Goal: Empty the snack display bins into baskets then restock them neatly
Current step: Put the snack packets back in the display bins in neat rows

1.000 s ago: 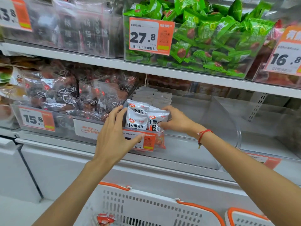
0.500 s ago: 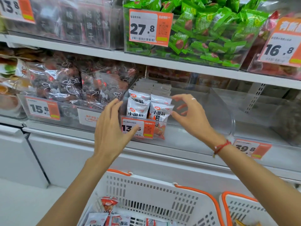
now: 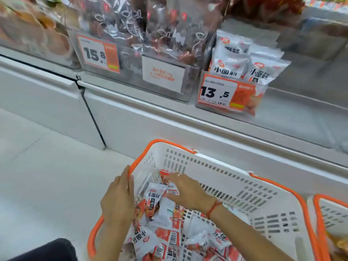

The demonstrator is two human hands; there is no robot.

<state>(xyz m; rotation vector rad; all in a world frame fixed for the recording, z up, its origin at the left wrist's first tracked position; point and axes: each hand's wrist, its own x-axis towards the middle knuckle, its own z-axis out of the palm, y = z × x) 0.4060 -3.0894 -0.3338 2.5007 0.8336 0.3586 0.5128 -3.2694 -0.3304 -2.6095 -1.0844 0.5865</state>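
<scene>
Fingers (image 3: 170, 178) of my right hand (image 3: 185, 192) spread loosely over white-and-orange snack packets (image 3: 156, 199), nothing gripped; left hand (image 3: 118, 200) flat on white orange-rimmed plastic basket (image 3: 244, 187) | step: restocking clear display bin (image 3: 233, 78); a few packets upright there | next: pinch several, lift

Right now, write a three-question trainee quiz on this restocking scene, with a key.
1. True or false: the white basket with the orange rim holds snack packets.
2. Which price tag fronts the clear bin holding the upright white packets? A) 15.8 B) 13.5 C) 27.8
3. Fill in: the left hand is at the basket's ____ rim, while the right hand reaches over the packets inside.

Key: 1 true; 2 B, the 13.5 tag; 3 orange.
</scene>
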